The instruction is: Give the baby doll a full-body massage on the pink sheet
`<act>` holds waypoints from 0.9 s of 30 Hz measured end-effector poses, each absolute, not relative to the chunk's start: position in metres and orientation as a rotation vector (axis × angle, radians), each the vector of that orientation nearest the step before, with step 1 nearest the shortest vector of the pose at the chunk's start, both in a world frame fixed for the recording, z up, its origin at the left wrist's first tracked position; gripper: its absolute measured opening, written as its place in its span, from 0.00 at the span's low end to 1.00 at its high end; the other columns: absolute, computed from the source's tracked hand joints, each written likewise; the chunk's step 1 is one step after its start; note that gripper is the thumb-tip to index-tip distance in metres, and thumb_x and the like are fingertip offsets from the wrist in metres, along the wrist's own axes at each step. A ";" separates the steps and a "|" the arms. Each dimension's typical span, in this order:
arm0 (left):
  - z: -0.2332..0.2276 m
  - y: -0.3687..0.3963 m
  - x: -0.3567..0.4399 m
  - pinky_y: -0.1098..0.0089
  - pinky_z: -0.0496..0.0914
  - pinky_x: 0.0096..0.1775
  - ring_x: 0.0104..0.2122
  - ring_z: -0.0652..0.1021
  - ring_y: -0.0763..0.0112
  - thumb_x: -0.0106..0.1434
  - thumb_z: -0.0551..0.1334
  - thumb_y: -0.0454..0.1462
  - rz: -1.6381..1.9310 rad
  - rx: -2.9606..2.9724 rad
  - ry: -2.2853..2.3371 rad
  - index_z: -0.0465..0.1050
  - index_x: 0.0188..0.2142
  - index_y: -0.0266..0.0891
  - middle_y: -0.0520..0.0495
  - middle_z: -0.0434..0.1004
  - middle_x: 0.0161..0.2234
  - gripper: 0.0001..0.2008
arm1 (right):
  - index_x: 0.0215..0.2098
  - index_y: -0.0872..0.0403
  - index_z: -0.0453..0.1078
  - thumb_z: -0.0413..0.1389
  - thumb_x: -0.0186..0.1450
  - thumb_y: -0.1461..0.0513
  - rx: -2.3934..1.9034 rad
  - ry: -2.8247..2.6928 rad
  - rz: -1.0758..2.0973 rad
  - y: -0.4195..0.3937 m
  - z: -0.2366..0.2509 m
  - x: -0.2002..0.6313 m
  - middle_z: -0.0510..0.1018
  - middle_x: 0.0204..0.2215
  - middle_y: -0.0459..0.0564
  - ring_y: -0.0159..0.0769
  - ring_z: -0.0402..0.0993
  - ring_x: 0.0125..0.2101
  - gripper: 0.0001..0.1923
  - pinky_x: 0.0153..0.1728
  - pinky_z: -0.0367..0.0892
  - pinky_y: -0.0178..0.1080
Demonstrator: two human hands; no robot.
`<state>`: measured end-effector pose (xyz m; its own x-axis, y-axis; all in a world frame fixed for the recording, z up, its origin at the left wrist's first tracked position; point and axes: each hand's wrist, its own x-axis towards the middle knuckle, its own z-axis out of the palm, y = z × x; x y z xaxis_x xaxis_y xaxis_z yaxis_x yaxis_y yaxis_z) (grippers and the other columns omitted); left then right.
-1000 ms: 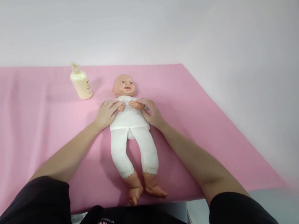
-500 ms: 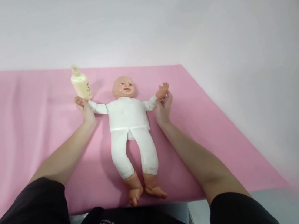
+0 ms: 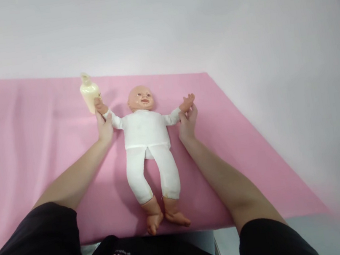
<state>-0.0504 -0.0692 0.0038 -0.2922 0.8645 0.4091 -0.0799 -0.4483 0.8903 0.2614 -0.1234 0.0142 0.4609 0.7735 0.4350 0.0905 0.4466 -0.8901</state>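
Note:
A baby doll (image 3: pixel 145 131) with a white cloth body lies on its back, head away from me and feet towards me. Both of its arms are spread out sideways. My left hand (image 3: pixel 105 128) is closed around the doll's arm on the left, near the wrist, and that arm is bent upward. On the other side, my right hand (image 3: pixel 187 122) grips the doll's other arm just below its plastic hand. Behind the doll's left-side hand stands a pale yellow pump bottle (image 3: pixel 88 92), partly covered by that hand.
A pink cloth (image 3: pixel 246 167) covers the table, with soft folds on the left. Its far edge meets a white surface (image 3: pixel 154 23), and its right edge slants towards me. The doll's feet lie close to the near edge.
My left hand has moved right and slightly up, swinging the doll's arm inward and raising its hand in front of the bottle. My right hand has shifted very slightly to the right.

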 end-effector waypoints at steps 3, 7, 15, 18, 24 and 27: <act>0.007 -0.077 -0.046 0.54 0.51 0.72 0.71 0.62 0.56 0.65 0.68 0.48 1.663 1.630 1.011 0.65 0.64 0.46 0.39 0.65 0.67 0.31 | 0.64 0.46 0.64 0.60 0.63 0.54 -1.028 -1.196 0.494 -0.130 0.018 0.254 0.68 0.66 0.53 0.43 0.65 0.66 0.31 0.67 0.62 0.54; 0.008 -0.084 -0.040 0.46 0.56 0.68 0.63 0.69 0.49 0.68 0.62 0.42 1.254 2.169 1.054 0.67 0.65 0.42 0.36 0.72 0.61 0.27 | 0.54 0.44 0.73 0.63 0.63 0.53 -1.044 -1.516 0.536 -0.129 0.013 0.251 0.79 0.56 0.50 0.44 0.71 0.60 0.21 0.69 0.59 0.55; 0.010 -0.086 -0.039 0.46 0.62 0.64 0.60 0.70 0.48 0.69 0.59 0.43 1.118 2.353 1.106 0.66 0.65 0.41 0.35 0.72 0.59 0.25 | 0.52 0.43 0.75 0.59 0.64 0.59 -1.017 -1.696 0.458 -0.128 0.011 0.248 0.79 0.55 0.49 0.45 0.71 0.60 0.17 0.70 0.58 0.57; 0.009 -0.086 -0.039 0.46 0.57 0.68 0.63 0.68 0.48 0.70 0.60 0.50 1.341 2.181 1.049 0.64 0.64 0.41 0.33 0.69 0.62 0.28 | 0.57 0.44 0.71 0.61 0.64 0.56 -1.028 -1.549 0.506 -0.131 0.012 0.248 0.75 0.59 0.51 0.44 0.68 0.62 0.23 0.71 0.56 0.55; 0.003 -0.072 -0.046 0.56 0.58 0.70 0.67 0.67 0.62 0.68 0.65 0.49 1.821 1.241 1.075 0.59 0.60 0.50 0.43 0.66 0.65 0.26 | 0.67 0.47 0.56 0.57 0.65 0.57 -0.945 -1.234 0.445 -0.122 0.009 0.258 0.61 0.70 0.55 0.40 0.60 0.70 0.33 0.71 0.56 0.54; -0.003 -0.059 -0.054 0.57 0.64 0.67 0.64 0.72 0.66 0.71 0.59 0.41 1.856 0.819 1.169 0.61 0.55 0.51 0.45 0.70 0.61 0.14 | 0.67 0.47 0.54 0.55 0.62 0.60 -0.974 -1.022 0.462 -0.109 -0.002 0.271 0.60 0.71 0.54 0.38 0.59 0.70 0.35 0.71 0.55 0.55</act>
